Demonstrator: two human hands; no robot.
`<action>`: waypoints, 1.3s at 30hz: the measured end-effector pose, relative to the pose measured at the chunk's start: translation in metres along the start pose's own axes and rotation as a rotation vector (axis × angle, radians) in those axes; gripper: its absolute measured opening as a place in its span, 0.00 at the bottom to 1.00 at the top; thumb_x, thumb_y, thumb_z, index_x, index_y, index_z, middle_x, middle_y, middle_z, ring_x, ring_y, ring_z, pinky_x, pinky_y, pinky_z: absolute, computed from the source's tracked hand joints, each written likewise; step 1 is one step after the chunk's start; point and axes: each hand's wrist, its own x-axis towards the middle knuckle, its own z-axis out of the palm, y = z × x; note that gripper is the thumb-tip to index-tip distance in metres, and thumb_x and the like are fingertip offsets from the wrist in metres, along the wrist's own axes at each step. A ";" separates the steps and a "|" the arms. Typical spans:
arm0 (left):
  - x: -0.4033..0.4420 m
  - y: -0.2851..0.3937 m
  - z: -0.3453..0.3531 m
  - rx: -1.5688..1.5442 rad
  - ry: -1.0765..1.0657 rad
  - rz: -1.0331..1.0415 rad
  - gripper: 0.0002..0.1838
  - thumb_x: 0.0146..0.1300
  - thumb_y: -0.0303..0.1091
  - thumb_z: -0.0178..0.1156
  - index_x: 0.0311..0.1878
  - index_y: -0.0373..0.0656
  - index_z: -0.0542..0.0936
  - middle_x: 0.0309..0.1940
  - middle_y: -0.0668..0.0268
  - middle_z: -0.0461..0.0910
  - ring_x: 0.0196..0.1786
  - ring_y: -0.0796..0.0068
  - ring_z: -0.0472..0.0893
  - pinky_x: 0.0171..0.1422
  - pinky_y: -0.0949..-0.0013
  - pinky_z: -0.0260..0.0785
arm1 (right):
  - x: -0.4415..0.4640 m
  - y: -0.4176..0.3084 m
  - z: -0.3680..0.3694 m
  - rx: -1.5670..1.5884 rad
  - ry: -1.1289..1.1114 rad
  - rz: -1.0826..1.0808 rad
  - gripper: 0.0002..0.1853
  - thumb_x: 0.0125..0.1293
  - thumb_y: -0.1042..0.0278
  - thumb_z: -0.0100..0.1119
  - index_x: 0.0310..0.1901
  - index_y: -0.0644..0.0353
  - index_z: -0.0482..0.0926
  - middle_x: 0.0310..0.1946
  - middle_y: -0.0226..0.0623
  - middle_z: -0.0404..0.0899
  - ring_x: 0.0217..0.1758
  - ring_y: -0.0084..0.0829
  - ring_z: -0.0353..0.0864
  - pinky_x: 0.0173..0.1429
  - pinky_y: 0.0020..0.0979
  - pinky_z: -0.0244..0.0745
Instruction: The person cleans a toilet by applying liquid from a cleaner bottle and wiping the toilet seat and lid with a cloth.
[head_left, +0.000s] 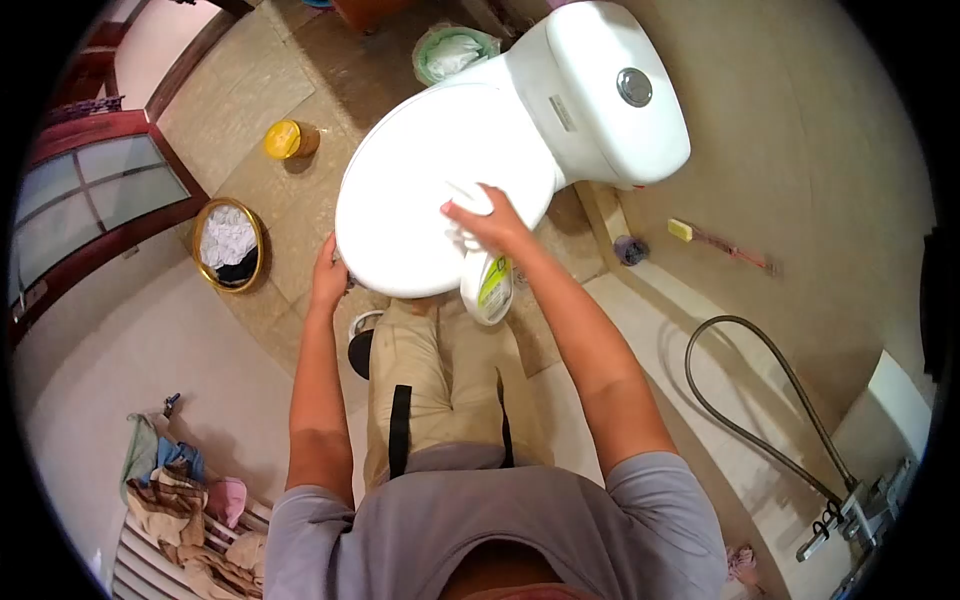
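Observation:
A white spray bottle point(487, 288) with a green and white label is in my right hand point(492, 222), whose fingers wrap round its neck and trigger. The bottle is over the front right part of the closed white toilet lid point(430, 180). At the lid's front left edge is my left hand point(328, 275); its fingertips are partly hidden by the rim, so its grip cannot be made out. The white cistern point(620, 100) with a round flush button stands behind the lid.
A yellow-lidded tub point(284, 140) and a gold-rimmed basket of cloths point(260, 245) stand on the floor at left. A green-lined bin point(422, 62) is beside the toilet. A brush point(715, 243), a hose point(745, 440) and a cloth-laden rack point(140, 560) are also in view.

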 end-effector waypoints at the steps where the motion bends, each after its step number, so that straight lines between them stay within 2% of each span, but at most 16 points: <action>1: 0.007 -0.014 0.000 0.015 0.038 0.071 0.29 0.62 0.28 0.53 0.68 0.42 0.64 0.63 0.51 0.69 0.64 0.60 0.70 0.64 0.64 0.63 | 0.013 0.003 -0.006 0.131 -0.081 0.125 0.32 0.55 0.51 0.69 0.50 0.73 0.74 0.39 0.50 0.79 0.37 0.33 0.82 0.34 0.30 0.81; 5: 0.009 -0.023 -0.001 0.143 0.140 0.215 0.28 0.58 0.25 0.51 0.64 0.36 0.68 0.62 0.48 0.70 0.66 0.54 0.67 0.68 0.62 0.59 | 0.014 0.025 -0.038 -0.067 -0.002 -0.102 0.26 0.57 0.52 0.68 0.45 0.70 0.78 0.36 0.46 0.82 0.37 0.34 0.81 0.40 0.33 0.77; 7: 0.012 -0.035 -0.005 0.191 0.099 0.169 0.27 0.57 0.24 0.51 0.63 0.37 0.70 0.60 0.48 0.71 0.64 0.53 0.69 0.68 0.62 0.59 | 0.008 0.049 -0.050 -0.248 0.030 -0.237 0.25 0.56 0.52 0.68 0.42 0.69 0.80 0.34 0.47 0.82 0.36 0.34 0.82 0.42 0.34 0.76; 9: 0.019 -0.060 -0.011 0.267 0.081 0.180 0.24 0.59 0.24 0.50 0.61 0.38 0.72 0.56 0.52 0.73 0.50 0.60 0.73 0.52 0.66 0.63 | 0.001 0.073 -0.068 -0.168 0.155 -0.090 0.24 0.55 0.50 0.69 0.38 0.67 0.81 0.32 0.44 0.82 0.34 0.36 0.81 0.42 0.35 0.75; 10: 0.019 -0.066 -0.012 0.319 0.081 0.212 0.21 0.61 0.25 0.50 0.59 0.38 0.73 0.53 0.56 0.75 0.38 0.67 0.76 0.37 0.69 0.65 | -0.007 0.071 -0.079 -0.157 0.222 -0.057 0.23 0.54 0.50 0.69 0.37 0.67 0.81 0.30 0.43 0.82 0.33 0.36 0.80 0.42 0.36 0.75; 12: 0.016 -0.064 -0.006 0.209 0.056 0.114 0.21 0.61 0.24 0.50 0.58 0.40 0.74 0.50 0.59 0.76 0.34 0.71 0.78 0.33 0.71 0.68 | -0.007 0.085 -0.109 -0.194 0.359 -0.097 0.22 0.54 0.52 0.68 0.33 0.67 0.80 0.28 0.43 0.80 0.30 0.38 0.79 0.39 0.37 0.74; 14: -0.017 -0.005 0.001 -0.110 -0.006 -0.159 0.24 0.57 0.21 0.49 0.59 0.41 0.74 0.51 0.58 0.76 0.49 0.66 0.76 0.55 0.67 0.68 | 0.003 0.094 -0.139 -0.268 0.464 -0.132 0.19 0.55 0.55 0.67 0.28 0.66 0.77 0.26 0.45 0.78 0.29 0.42 0.78 0.36 0.39 0.72; 15: -0.017 -0.010 0.006 -0.062 0.016 -0.070 0.24 0.58 0.21 0.49 0.59 0.41 0.74 0.50 0.59 0.76 0.48 0.69 0.76 0.53 0.68 0.68 | -0.004 0.063 -0.146 -0.252 0.483 -0.077 0.18 0.56 0.55 0.66 0.25 0.65 0.76 0.25 0.46 0.77 0.30 0.45 0.78 0.35 0.42 0.71; 17: -0.012 -0.027 0.005 0.033 0.071 0.106 0.24 0.58 0.20 0.49 0.59 0.41 0.74 0.48 0.62 0.76 0.45 0.73 0.75 0.50 0.71 0.68 | 0.019 0.072 -0.161 -0.517 0.692 -0.320 0.18 0.56 0.55 0.66 0.24 0.64 0.76 0.25 0.47 0.76 0.30 0.48 0.77 0.36 0.43 0.71; 20: -0.016 -0.028 0.002 -0.006 0.215 -0.059 0.24 0.59 0.21 0.49 0.60 0.41 0.73 0.47 0.63 0.75 0.46 0.74 0.75 0.52 0.72 0.67 | 0.034 0.038 -0.166 -0.614 0.763 -0.494 0.19 0.55 0.54 0.66 0.25 0.64 0.76 0.24 0.48 0.75 0.30 0.49 0.76 0.36 0.45 0.71; 24: -0.020 -0.042 -0.017 -0.075 0.286 -0.022 0.22 0.65 0.27 0.49 0.63 0.43 0.71 0.51 0.65 0.73 0.51 0.72 0.73 0.56 0.71 0.65 | 0.059 0.008 -0.170 -0.574 0.813 -0.507 0.21 0.54 0.51 0.67 0.26 0.64 0.77 0.26 0.49 0.76 0.32 0.50 0.77 0.39 0.46 0.72; 27: -0.026 -0.042 -0.025 -0.075 0.339 0.094 0.22 0.65 0.27 0.48 0.63 0.44 0.71 0.51 0.64 0.73 0.51 0.72 0.73 0.57 0.71 0.65 | 0.070 -0.014 -0.190 -0.357 0.757 -0.374 0.22 0.53 0.49 0.67 0.29 0.66 0.79 0.28 0.50 0.79 0.34 0.48 0.80 0.41 0.42 0.74; 29: -0.035 -0.028 -0.026 -0.156 0.357 0.082 0.22 0.64 0.27 0.48 0.62 0.44 0.71 0.51 0.63 0.74 0.51 0.72 0.73 0.57 0.70 0.65 | 0.061 -0.039 -0.202 -0.047 0.653 -0.134 0.23 0.54 0.49 0.67 0.35 0.65 0.82 0.31 0.45 0.83 0.35 0.35 0.83 0.42 0.36 0.75; 34: -0.031 -0.031 -0.032 -0.118 0.292 0.156 0.22 0.64 0.26 0.48 0.62 0.43 0.72 0.52 0.60 0.74 0.53 0.71 0.73 0.58 0.70 0.64 | 0.067 -0.028 -0.208 -0.003 0.617 -0.240 0.21 0.54 0.53 0.68 0.38 0.66 0.82 0.30 0.39 0.82 0.33 0.29 0.80 0.38 0.31 0.75; 37: -0.036 -0.020 -0.026 -0.065 0.310 0.210 0.21 0.62 0.25 0.49 0.60 0.41 0.73 0.50 0.60 0.76 0.51 0.72 0.74 0.55 0.70 0.67 | 0.051 -0.006 -0.218 0.146 0.570 -0.152 0.20 0.54 0.56 0.69 0.40 0.67 0.81 0.32 0.36 0.82 0.33 0.26 0.79 0.38 0.30 0.74; 39: -0.038 -0.013 -0.024 -0.040 0.323 0.234 0.21 0.62 0.25 0.49 0.59 0.40 0.74 0.49 0.60 0.76 0.50 0.72 0.75 0.54 0.71 0.68 | 0.030 0.015 -0.223 0.181 0.647 -0.123 0.22 0.55 0.58 0.69 0.44 0.67 0.81 0.36 0.37 0.82 0.34 0.26 0.79 0.38 0.30 0.74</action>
